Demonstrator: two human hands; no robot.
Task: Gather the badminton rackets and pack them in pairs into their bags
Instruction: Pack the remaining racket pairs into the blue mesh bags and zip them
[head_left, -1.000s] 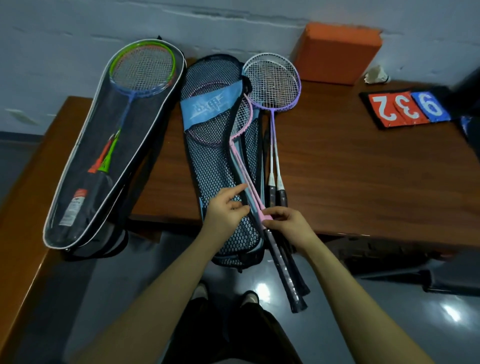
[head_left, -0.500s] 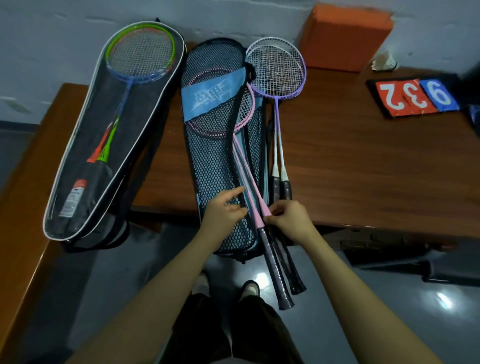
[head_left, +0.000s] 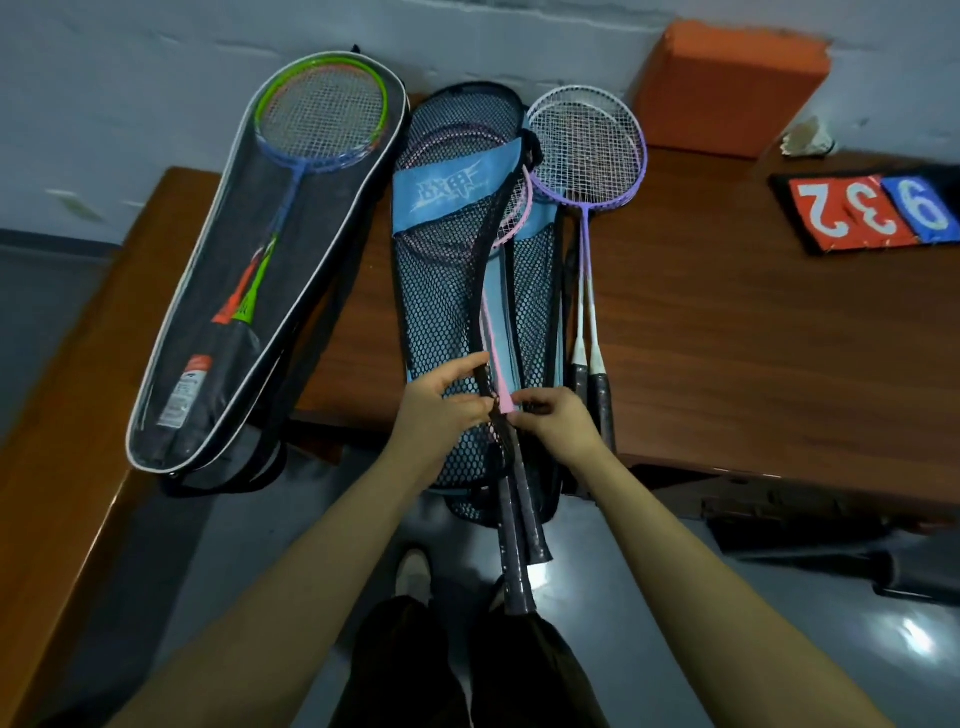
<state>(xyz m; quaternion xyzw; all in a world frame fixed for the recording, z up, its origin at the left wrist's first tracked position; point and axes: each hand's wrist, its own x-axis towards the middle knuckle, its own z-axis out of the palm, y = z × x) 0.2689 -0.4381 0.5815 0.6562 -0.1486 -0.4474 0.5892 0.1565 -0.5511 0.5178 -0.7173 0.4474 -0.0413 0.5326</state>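
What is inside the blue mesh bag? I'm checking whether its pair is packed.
Pink racket heads show through the blue mesh bag; their black handles stick out below. The blue label hides part of the strings.

Six rackets (head_left: 587, 140); two bags (head_left: 452, 291); one orange block (head_left: 727, 83); one shuttlecock (head_left: 805, 139); one scoreboard (head_left: 872, 213)

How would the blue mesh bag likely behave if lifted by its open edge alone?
The blue mesh bag would probably sag: its black-edged opening already curves loosely where the left hand holds it. It looks light, being mostly open netting. The pink rackets inside might slide out, since their grips stick past its lower end.
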